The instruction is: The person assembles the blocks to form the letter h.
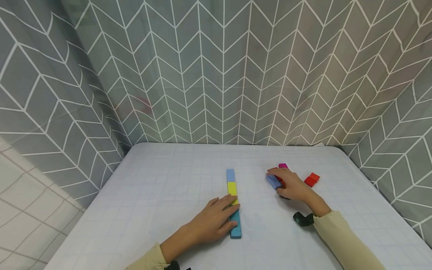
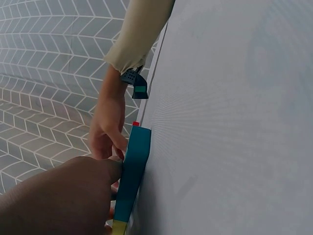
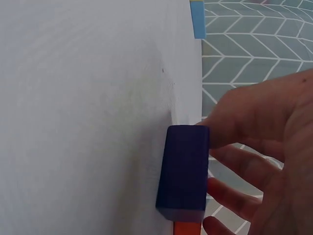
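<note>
A straight row of blocks stands mid-table: a light blue block (image 1: 230, 175) at the far end, then yellow blocks (image 1: 231, 188), then teal blocks (image 1: 236, 229) nearest. My left hand (image 1: 212, 221) lies across the row, extended fingers over the yellow and teal part. In the left wrist view its thumb touches the side of a teal block (image 2: 134, 164). My right hand (image 1: 293, 185) holds a blue block (image 1: 273, 182) between thumb and forefinger. A red block is partly hidden under that hand. In the right wrist view a dark blue block (image 3: 183, 171) stands close to the thumb.
A magenta block (image 1: 282, 165) lies just beyond my right hand. Red blocks (image 1: 312, 179) lie to its right. The white table (image 1: 162, 180) ends at a grey patterned curtain (image 1: 222, 75) behind and at both sides.
</note>
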### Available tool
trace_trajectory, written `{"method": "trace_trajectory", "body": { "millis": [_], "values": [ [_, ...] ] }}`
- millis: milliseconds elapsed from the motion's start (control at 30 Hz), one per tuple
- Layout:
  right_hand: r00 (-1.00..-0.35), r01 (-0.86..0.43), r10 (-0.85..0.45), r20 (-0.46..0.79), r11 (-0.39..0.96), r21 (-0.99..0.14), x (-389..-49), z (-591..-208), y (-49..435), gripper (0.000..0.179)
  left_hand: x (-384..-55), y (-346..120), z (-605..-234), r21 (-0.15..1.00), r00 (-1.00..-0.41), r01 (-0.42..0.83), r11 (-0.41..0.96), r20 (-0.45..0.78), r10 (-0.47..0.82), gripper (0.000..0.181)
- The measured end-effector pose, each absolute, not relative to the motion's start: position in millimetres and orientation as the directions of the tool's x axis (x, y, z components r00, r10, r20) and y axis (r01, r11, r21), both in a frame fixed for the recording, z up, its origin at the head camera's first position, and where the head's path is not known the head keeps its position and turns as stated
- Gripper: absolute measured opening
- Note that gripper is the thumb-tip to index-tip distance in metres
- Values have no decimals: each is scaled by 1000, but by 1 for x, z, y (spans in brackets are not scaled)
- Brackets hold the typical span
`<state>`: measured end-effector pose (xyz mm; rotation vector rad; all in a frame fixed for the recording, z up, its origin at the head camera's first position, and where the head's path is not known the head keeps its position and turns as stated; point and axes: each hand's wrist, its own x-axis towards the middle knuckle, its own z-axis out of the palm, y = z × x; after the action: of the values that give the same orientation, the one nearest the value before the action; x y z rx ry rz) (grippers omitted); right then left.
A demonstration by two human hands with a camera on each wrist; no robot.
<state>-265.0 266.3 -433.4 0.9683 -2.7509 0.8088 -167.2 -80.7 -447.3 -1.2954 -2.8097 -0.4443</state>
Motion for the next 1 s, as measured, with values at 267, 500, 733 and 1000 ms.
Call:
{"method": "trace_trajectory", "body": {
  "millis": [267, 500, 733, 1000],
  "values": [
    [-812, -580, -530, 246, 683, -443, -269, -434, 267, 60, -167, -82, -447, 254, -673, 731, 633, 117, 730, 57],
    [-819, -567, -526, 230, 682, -461, -269, -434, 269, 54, -167, -82, -449, 243, -667, 738, 629, 128, 734, 57],
    [-834, -544, -508, 217, 689, -478, -268, -432, 267, 56, -168, -82, -448, 246, -661, 744, 622, 128, 740, 57],
    [-816, -571, -514, 264, 653, -497, -268, -428, 263, 54, -169, -82, -447, 243, -653, 751, 614, 140, 744, 56]
  ]
}}
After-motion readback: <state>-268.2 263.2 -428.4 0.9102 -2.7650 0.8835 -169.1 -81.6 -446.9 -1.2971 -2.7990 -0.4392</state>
